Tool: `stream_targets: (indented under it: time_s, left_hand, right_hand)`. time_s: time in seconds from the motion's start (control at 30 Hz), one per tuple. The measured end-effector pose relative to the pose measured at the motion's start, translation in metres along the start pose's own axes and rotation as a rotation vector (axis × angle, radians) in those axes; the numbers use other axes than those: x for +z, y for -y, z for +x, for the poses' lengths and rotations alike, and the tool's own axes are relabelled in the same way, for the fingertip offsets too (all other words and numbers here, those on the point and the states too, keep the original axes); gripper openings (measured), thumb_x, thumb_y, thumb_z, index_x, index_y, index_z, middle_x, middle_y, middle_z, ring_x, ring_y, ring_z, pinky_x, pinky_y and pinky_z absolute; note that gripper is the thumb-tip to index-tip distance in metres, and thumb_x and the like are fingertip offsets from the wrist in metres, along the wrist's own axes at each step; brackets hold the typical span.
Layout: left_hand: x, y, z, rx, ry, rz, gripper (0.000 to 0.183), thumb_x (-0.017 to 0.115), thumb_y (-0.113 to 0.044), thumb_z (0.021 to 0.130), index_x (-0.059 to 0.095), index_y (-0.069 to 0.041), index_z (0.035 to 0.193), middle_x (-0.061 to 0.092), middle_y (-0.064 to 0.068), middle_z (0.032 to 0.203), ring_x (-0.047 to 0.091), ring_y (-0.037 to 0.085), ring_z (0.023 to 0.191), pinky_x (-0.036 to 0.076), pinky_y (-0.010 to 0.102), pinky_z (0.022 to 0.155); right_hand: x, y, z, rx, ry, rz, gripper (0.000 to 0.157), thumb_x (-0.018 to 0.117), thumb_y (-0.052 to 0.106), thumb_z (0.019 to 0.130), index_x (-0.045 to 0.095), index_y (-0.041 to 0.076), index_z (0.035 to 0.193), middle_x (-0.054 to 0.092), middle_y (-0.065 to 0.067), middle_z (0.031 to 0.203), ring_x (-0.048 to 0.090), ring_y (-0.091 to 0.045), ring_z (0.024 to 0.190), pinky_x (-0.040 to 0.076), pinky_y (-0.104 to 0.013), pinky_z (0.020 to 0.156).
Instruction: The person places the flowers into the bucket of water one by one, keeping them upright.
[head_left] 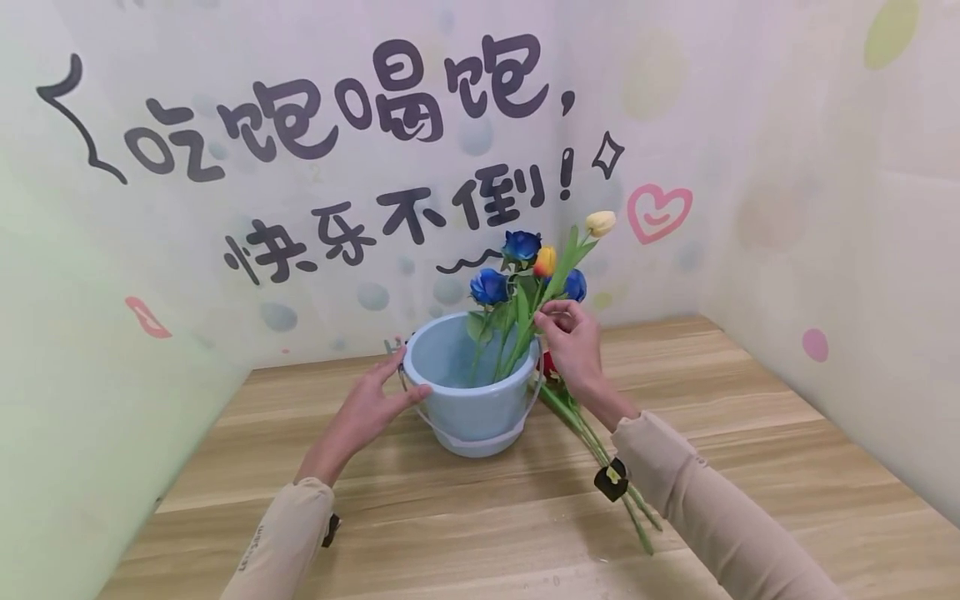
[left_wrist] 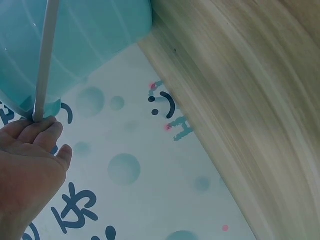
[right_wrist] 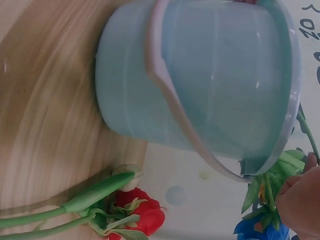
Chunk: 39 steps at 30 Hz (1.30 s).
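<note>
A light blue bucket [head_left: 472, 417] stands upright on the table, holding blue roses [head_left: 489, 287], an orange-yellow tulip [head_left: 545, 262] and a pale yellow tulip [head_left: 600, 223]. My left hand [head_left: 367, 408] rests against the bucket's left side, thumb stretched along the rim. In the left wrist view, its fingertips touch near the handle's joint. Above the right rim, my right hand [head_left: 573, 346] pinches green stems or leaves below the pale tulip; which exactly is partly hidden. Under that hand, a red rose [right_wrist: 145, 212] and a whitish bloom [right_wrist: 131, 175] lie on the table, stems toward me.
The wooden table [head_left: 360, 525] meets printed walls at the back and sides. The bucket's pale handle [right_wrist: 172, 95] hangs down at its front. A small black piece [head_left: 611, 480] appears by the right sleeve, over the lying stems.
</note>
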<state>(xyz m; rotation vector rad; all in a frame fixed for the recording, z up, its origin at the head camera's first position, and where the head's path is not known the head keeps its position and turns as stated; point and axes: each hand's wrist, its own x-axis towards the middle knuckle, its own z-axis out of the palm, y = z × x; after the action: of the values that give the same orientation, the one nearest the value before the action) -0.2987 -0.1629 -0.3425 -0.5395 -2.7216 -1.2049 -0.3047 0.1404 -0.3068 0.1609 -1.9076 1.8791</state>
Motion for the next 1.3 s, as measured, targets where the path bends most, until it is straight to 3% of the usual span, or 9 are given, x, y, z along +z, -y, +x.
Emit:
stream_targets:
  time_s: [0.1,0.37,0.67,0.87,1.07,1.17,1.3]
  left_hand:
    - [0.000,0.000,0.000,-0.006,-0.002,0.005,0.094,0.072,-0.054,0.094,0.029,-0.006,0.163,0.028,0.023,0.165,0.026,0.047,0.150,0.026,0.066,0.116]
    - [0.001,-0.001,0.000,-0.020,0.003,-0.002,0.094,0.072,-0.053,0.094,0.028,-0.007,0.163,0.028,0.026,0.164,0.025,0.046,0.150,0.026,0.064,0.118]
    - [0.001,-0.001,0.000,-0.017,0.007,-0.004,0.094,0.072,-0.053,0.095,0.027,-0.007,0.163,0.028,0.025,0.164,0.026,0.046,0.150,0.026,0.064,0.118]
    - [0.000,-0.002,-0.001,-0.019,0.013,0.001,0.094,0.070,-0.056,0.095,0.026,-0.008,0.164,0.027,0.025,0.165,0.024,0.047,0.150,0.025,0.066,0.117]
    - [-0.001,-0.003,-0.001,-0.024,0.013,0.008,0.095,0.069,-0.057,0.095,0.026,-0.009,0.164,0.027,0.024,0.165,0.024,0.047,0.151,0.025,0.067,0.116]
    - [-0.001,-0.004,-0.001,-0.023,0.013,0.006,0.095,0.069,-0.058,0.095,0.026,-0.008,0.164,0.027,0.023,0.165,0.025,0.047,0.151,0.025,0.067,0.116]
    - [-0.001,-0.004,0.000,-0.021,0.013,0.007,0.094,0.069,-0.057,0.095,0.027,-0.008,0.164,0.027,0.023,0.165,0.025,0.047,0.151,0.026,0.067,0.116]
  right_hand:
    - [0.001,-0.004,-0.002,-0.027,0.016,-0.022,0.011,0.066,0.002,0.101,0.063,-0.003,0.110,0.070,-0.013,0.092,0.050,-0.011,0.068,0.032,-0.019,0.049]
    - [0.003,-0.011,-0.004,-0.079,0.052,-0.068,0.014,0.066,0.002,0.100,0.064,-0.005,0.112,0.073,-0.022,0.100,0.060,-0.020,0.082,0.046,-0.020,0.064]
    - [0.002,-0.012,-0.006,-0.092,0.080,-0.087,0.013,0.067,0.000,0.099,0.065,-0.005,0.110,0.072,-0.024,0.098,0.062,-0.024,0.081,0.046,-0.019,0.061]
    - [0.001,-0.009,-0.008,-0.101,0.146,-0.126,0.011,0.066,-0.001,0.099,0.065,-0.006,0.109,0.073,-0.022,0.095,0.064,-0.024,0.074,0.048,-0.021,0.054]
    - [-0.002,-0.003,-0.009,-0.098,0.229,-0.344,0.014,0.072,0.008,0.097,0.071,-0.004,0.103,0.071,-0.014,0.089,0.061,-0.021,0.076,0.050,-0.026,0.063]
    - [-0.004,0.000,-0.009,-0.136,0.236,-0.456,0.016,0.075,0.013,0.095,0.074,-0.002,0.099,0.070,-0.011,0.087,0.062,-0.023,0.079,0.051,-0.029,0.067]
    - [-0.008,0.003,-0.010,-0.190,0.234,-0.526,0.016,0.074,0.015,0.095,0.074,-0.001,0.096,0.070,-0.010,0.083,0.063,-0.024,0.076,0.052,-0.031,0.065]
